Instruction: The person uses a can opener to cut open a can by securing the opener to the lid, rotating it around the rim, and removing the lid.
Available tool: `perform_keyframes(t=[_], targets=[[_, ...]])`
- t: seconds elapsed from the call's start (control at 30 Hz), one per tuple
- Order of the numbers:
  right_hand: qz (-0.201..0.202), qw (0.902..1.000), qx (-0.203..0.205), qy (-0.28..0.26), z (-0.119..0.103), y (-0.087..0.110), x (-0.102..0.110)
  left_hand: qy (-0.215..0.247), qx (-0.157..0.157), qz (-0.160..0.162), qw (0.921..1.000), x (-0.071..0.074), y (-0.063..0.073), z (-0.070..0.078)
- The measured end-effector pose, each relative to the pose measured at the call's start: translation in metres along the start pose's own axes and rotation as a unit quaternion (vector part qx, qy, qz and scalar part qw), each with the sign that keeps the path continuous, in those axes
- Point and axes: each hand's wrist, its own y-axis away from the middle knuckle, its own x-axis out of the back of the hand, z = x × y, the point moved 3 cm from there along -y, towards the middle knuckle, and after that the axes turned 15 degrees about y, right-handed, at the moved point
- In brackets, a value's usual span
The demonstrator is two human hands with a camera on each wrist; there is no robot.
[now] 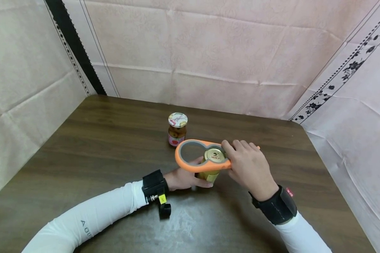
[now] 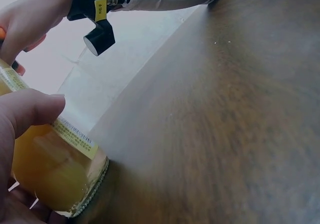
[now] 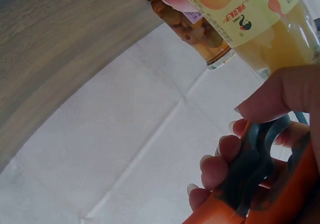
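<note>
The right hand is clenched around the handle of an orange jar opener, fingers curled over its top edge, with one of the opener's grey-lined rings seated over the gold lid of a jar of yellow preserve. The left hand wraps the jar's body low down, thumb across the label, bracing it upright on the counter.

To do this step well, I judge the ring should sit level and fully down on the lid so its lining bites evenly; the left grip should squeeze the glass hard and press it into the counter while the right hand levers the handle in a flat arc, without tilting the jar.

Behind, well apart, stands a smaller jar with a patterned lid and pink label. The yellow jar's label carries red writing too cut off to read. The left sleeve shows the letters "AOU"; the wrist camera's yellow tag is too small to read.
</note>
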Motion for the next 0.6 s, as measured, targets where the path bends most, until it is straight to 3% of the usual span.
perform_keyframes(t=[0.27,0.6], targets=[[-0.009,0.9999,-0.003,0.013,-0.0039,-0.0001,0.0020,0.005,0.004,0.015,0.9999,-0.0045,-0.0003,0.0036],[-0.020,0.9997,-0.003,0.015,-0.0059,0.0006,0.0028,-0.002,0.008,0.009,0.9999,-0.0053,0.0008,0.0025]])
